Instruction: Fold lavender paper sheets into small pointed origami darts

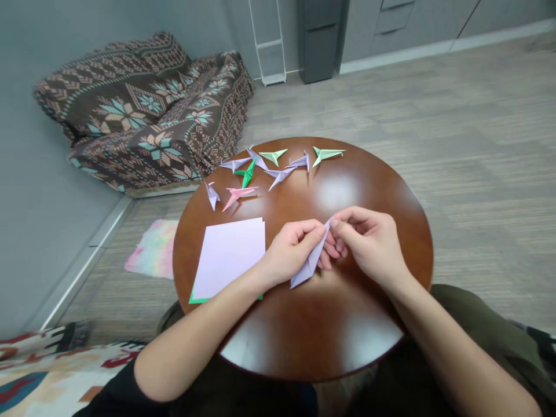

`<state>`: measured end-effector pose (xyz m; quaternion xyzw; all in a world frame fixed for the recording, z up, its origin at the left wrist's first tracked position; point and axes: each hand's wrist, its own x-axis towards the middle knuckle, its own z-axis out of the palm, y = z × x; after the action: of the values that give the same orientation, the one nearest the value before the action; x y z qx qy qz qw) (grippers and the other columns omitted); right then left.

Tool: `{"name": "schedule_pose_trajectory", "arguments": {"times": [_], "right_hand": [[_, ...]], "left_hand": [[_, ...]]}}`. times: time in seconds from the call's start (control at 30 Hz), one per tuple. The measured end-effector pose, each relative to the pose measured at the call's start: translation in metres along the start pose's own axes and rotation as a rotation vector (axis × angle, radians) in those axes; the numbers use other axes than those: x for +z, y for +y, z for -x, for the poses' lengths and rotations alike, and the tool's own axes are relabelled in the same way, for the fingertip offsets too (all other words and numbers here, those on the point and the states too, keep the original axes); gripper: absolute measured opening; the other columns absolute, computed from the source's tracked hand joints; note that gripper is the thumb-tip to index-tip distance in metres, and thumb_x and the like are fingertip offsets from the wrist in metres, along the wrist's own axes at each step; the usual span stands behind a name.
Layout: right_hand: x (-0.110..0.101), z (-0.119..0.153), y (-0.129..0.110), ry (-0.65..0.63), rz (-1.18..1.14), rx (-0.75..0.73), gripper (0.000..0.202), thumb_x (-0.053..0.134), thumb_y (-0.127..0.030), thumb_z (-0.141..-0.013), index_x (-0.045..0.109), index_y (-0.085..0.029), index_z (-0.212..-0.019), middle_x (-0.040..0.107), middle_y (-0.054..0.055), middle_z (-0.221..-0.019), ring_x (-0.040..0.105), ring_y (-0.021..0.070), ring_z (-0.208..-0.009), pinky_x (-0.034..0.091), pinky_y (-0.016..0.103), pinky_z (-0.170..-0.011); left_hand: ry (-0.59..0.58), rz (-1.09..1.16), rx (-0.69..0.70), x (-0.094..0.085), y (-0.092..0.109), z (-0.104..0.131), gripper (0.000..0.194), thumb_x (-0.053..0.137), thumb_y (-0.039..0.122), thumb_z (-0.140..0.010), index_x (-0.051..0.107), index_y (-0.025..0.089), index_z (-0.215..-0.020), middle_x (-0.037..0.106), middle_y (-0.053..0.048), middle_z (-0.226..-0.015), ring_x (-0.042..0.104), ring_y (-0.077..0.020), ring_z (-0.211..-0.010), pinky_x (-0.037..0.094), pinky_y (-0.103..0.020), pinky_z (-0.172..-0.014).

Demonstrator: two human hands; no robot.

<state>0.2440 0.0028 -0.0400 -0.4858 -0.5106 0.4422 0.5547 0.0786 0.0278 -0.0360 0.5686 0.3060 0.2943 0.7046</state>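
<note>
A narrow, pointed piece of folded lavender origami paper is held above the table between both hands. My left hand is closed on it, thumb on top and fingers behind. My right hand pinches its upper tip between thumb and fingertips. The paper slants, its wide lower end towards me. To the left lies a stack of lavender paper sheets with a green edge showing below. Further back are several folded paper birds, among them a pink one, a green one and a pale green one.
Everything rests on a round brown wooden table with a glossy top. Behind it on the left stands a sofa under a patterned cover. A pastel fluffy rug lies on the floor. Grey cabinets line the far wall.
</note>
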Motion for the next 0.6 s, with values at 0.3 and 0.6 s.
{"name": "schedule_pose_trajectory", "arguments": {"times": [0.3, 0.6], "right_hand": [[0.0015, 0.0027, 0.0001, -0.049, -0.058, -0.046, 0.011, 0.075, -0.021, -0.087, 0.070, -0.016, -0.078, 0.067, -0.003, -0.054, 0.058, 0.0071, -0.042, 0.048, 0.017, -0.043], [0.0030, 0.0035, 0.0001, -0.003, 0.013, -0.063, 0.017, 0.071, -0.020, -0.089, 0.070, -0.016, -0.073, 0.062, -0.004, -0.049, 0.056, 0.0069, -0.039, 0.045, 0.017, -0.040]], "left_hand": [[0.061, -0.072, 0.109, 0.0014, -0.0006, 0.0015, 0.041, 0.058, 0.045, -0.100, 0.063, 0.013, -0.075, 0.065, -0.001, -0.062, 0.061, -0.0087, -0.049, 0.049, -0.019, -0.052], [0.055, -0.060, 0.088, 0.0017, -0.0021, 0.0025, 0.040, 0.059, 0.046, -0.099, 0.062, 0.013, -0.077, 0.065, 0.000, -0.062, 0.060, -0.0079, -0.047, 0.046, -0.018, -0.049]]}}
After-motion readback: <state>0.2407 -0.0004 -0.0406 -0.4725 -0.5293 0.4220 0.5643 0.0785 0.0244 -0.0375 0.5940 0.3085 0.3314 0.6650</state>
